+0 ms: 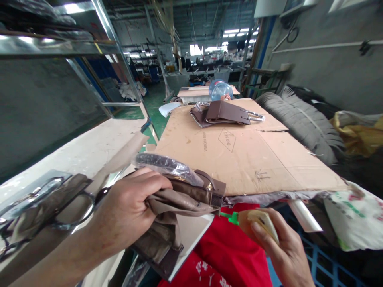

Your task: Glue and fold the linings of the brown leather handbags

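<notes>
My left hand is closed on the bunched brown lining of a handbag at the near edge of the table. The bag's handle is wrapped in clear plastic, and gold-coloured fittings show beneath it. A pale panel hangs from the bag below my left hand. In my right hand is a yellowish glue bottle with a green nozzle. The thin tip points left and lies close to the bag's right corner; whether it touches is unclear.
Cardboard covers the table ahead, with brown bag pieces and a blue water jug farther back. More bag parts lie on the left-hand bench. Red cloth covers my lap. Grey material is piled to the right.
</notes>
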Motion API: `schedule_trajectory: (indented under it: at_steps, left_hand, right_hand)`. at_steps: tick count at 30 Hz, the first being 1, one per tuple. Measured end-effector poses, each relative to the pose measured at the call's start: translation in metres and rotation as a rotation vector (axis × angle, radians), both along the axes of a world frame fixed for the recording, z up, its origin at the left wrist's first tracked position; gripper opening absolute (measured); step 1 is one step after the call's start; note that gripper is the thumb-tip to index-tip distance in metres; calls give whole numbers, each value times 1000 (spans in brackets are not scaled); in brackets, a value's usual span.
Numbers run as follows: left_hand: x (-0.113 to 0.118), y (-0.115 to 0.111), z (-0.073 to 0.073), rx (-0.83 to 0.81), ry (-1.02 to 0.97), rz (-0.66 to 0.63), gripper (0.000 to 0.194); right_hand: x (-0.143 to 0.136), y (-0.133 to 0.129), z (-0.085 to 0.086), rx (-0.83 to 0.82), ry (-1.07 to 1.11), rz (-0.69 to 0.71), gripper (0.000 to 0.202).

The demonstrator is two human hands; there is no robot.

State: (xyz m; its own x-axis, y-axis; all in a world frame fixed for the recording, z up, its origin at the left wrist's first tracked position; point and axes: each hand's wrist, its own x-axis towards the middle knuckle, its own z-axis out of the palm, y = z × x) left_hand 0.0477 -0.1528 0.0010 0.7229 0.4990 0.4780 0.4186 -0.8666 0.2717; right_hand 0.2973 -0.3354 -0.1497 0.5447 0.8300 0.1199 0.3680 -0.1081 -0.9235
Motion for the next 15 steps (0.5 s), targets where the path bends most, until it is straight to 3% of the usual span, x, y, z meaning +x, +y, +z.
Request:
schedule_trajectory:
  at_steps: [2,7,15]
  left_hand:
    - [0,-1,-2,0,-16,2,27]
    - [-4,-2,-9,17,-25,20,31]
    - [-19,-11,-25,54,28,89,39]
  right_hand:
    - [0,0,0,6,-14,26,27]
    - [2,-2,1,-23,0,-112,32]
    - [3,-11,-16,-121,193,24,40]
